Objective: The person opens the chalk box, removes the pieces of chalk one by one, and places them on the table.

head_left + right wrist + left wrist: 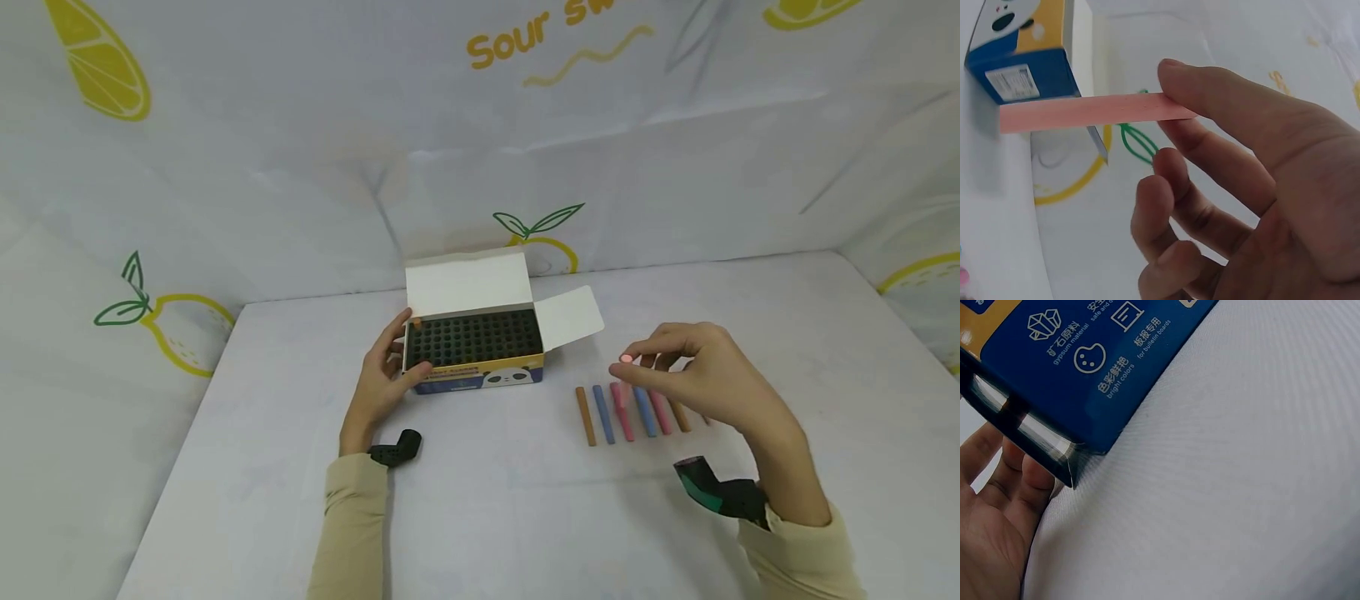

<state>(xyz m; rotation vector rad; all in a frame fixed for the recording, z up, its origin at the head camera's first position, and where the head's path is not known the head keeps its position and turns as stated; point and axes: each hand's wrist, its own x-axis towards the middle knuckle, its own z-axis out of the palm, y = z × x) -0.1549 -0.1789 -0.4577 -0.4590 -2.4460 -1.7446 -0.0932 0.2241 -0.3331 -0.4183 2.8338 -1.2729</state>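
Observation:
My left hand (378, 385) holds the left end of an open chalk box (480, 377), its thumb at the front corner and its fingers round the side. The left wrist view shows fingers (1013, 469) against the box's blue end. Inside is a black holder (480, 337) full of round holes, with one orange chalk stick (417, 322) in the far left corner. My right hand (701, 371) pinches a pink chalk stick (1085, 112) by one end between thumb and forefinger. It hangs over a row of chalk sticks, right of the box.
Several brown, blue and pink chalk sticks lie side by side, among them a brown one (586, 416) and a blue one (603, 414). The box's lid (468, 283) stands up behind, and a side flap (570, 317) sticks out right. A printed cloth wall (315, 208) rises behind.

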